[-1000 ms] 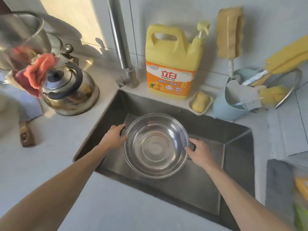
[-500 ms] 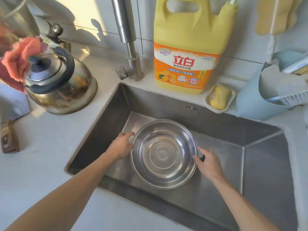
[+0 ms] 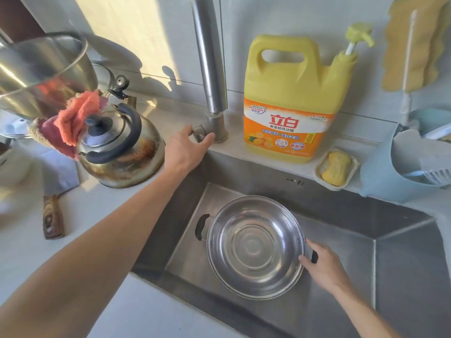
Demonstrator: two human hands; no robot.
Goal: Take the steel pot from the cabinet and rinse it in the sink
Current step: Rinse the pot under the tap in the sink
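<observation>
Left hand [image 3: 186, 148]: fingers [image 3: 206, 140] spread apart, curling round the tap lever [image 3: 199, 132] at the faucet [image 3: 211, 69] base, touching but not clamped. Right hand [image 3: 323, 265]: fingers closed on the steel pot [image 3: 256, 245] at its right black handle, thumb near the rim. Pot sits upright in the sink [image 3: 402, 264], mouth up, dry-looking, left handle [image 3: 201, 226] free. Prob. light, stiff thin steel w/ a slick polished wall; slippery once wet, so grip the black handles, not the rim. Kettle [image 3: 119, 147] on the counter [image 3: 48, 252] just beside the left wrist. No water running yet.
</observation>
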